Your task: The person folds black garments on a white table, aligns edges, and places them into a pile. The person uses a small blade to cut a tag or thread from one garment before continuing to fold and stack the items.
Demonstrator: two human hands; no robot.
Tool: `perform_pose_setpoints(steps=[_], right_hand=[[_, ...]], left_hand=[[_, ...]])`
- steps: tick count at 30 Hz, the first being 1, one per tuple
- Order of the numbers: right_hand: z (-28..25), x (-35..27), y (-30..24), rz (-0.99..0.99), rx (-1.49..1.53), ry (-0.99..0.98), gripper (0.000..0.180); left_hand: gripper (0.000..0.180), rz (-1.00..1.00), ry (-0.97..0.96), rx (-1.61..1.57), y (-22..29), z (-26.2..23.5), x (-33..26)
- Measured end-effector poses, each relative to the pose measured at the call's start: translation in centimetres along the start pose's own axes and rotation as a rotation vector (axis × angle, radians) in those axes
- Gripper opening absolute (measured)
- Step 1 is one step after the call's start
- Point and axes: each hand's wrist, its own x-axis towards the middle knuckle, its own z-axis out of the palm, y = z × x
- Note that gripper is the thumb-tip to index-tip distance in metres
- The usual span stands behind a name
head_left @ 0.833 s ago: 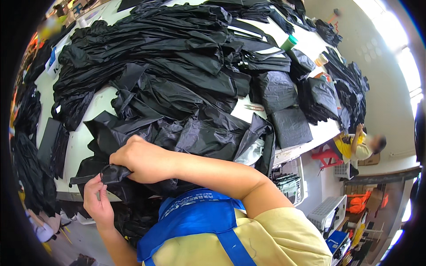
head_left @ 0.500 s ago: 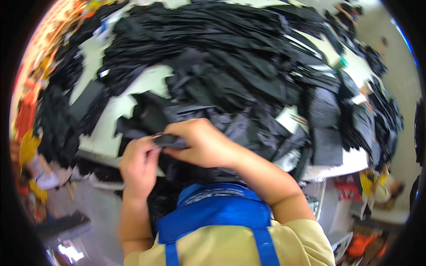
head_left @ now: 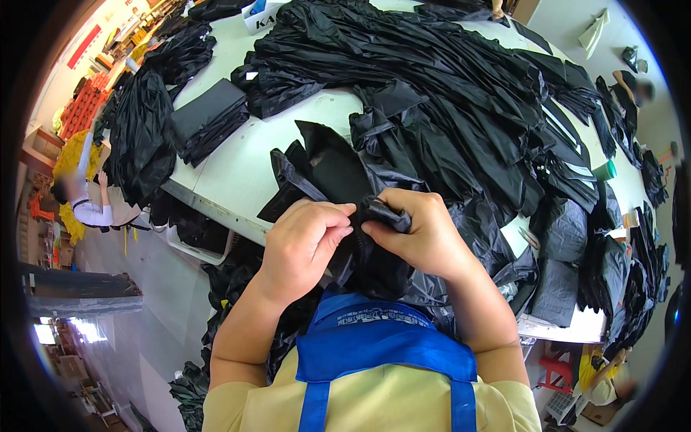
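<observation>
Black fabric (head_left: 387, 214) is bunched in my right hand (head_left: 428, 232), the thumb and fingers closed round its folded edge. Just left of it, my left hand (head_left: 306, 241) pinches thumb against fingers beside the same cloth. What sits in that pinch, if anything, is too small to make out. A stiff, pointed dark panel (head_left: 331, 162) stands up beyond my hands. More of the black cloth hangs down towards my blue apron (head_left: 381, 345), its lower part hidden behind my hands and the apron.
A long heap of black garments (head_left: 410, 79) covers much of the white table (head_left: 288, 129). Folded black stacks lie left (head_left: 209, 119) and right (head_left: 563, 230). Scissors (head_left: 531, 240) rest at the right. A bin of dark cloth (head_left: 201, 234) is below the table's left edge. Other people work at both sides.
My hands have drawn apart, the right one shifting rightward with the fabric and the left one still pinched. The whole view has swung, so the table appears turned.
</observation>
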Motion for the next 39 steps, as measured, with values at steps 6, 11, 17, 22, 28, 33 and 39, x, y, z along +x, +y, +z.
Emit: perform_pose_setpoints(steps=[6, 11, 17, 22, 28, 33, 39], right_hand=[[0.7, -0.3, -0.3, -0.002, -0.094, 0.033, 0.016], [1.8, -0.9, 0.9, -0.041, -0.15, 0.159, 0.022], [2.8, -1.0, 1.6, -0.077, -0.14, 0.202, 0.023], [2.5, -1.4, 2.4, -0.078, -0.153, 0.082, 0.021], [3.6, -1.5, 3.2, -0.225, -0.149, 0.139, 0.023], [5.8, -1.0, 3.5, -0.249, -0.23, 0.344, 0.04], [3.1, 1.1, 0.5, -0.409, -0.243, 0.354, 0.038]], left_hand=[[0.022, 0.048, -0.074, 0.087, 0.2, 0.0, -0.1], [0.02, 0.027, -0.086, 0.052, -0.5, 1.1, -0.3], [0.022, -0.095, -0.1, 0.013, -1.2, 1.6, -1.0], [0.025, -0.045, -0.128, -0.01, -1.7, 2.1, -2.2], [0.02, -0.042, -0.153, 0.124, -1.5, 1.5, -2.6], [0.028, -0.017, -0.254, 0.17, -2.5, 3.2, -5.0], [0.043, 0.307, -0.12, 0.502, -1.9, -0.3, 0.5]])
